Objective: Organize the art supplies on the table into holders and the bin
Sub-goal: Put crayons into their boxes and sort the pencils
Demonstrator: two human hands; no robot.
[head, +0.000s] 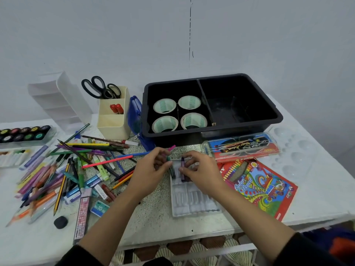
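My left hand [151, 169] grips several short crayons [169, 160], a pink tip and a green one sticking out. My right hand [199, 169] pinches a purple crayon [182, 166] over the far end of a clear ridged crayon tray [194, 202]. A few dark crayons lie in that tray's far slots. A heap of pens and pencils [63, 173] covers the left of the table. The black bin [211, 110] at the back holds several tape rolls [164, 106] in its left half. A cream holder [113, 116] carries scissors [99, 89] and red markers.
A clear crayon-case lid [242, 146] and a colour-pencil box [257, 187] lie right of my hands. A paint palette [295, 150] sits far right, a paint-pot set [25, 133] far left, a white drawer unit [61, 100] behind. An eraser [60, 222] and staples box [99, 208] lie near the front.
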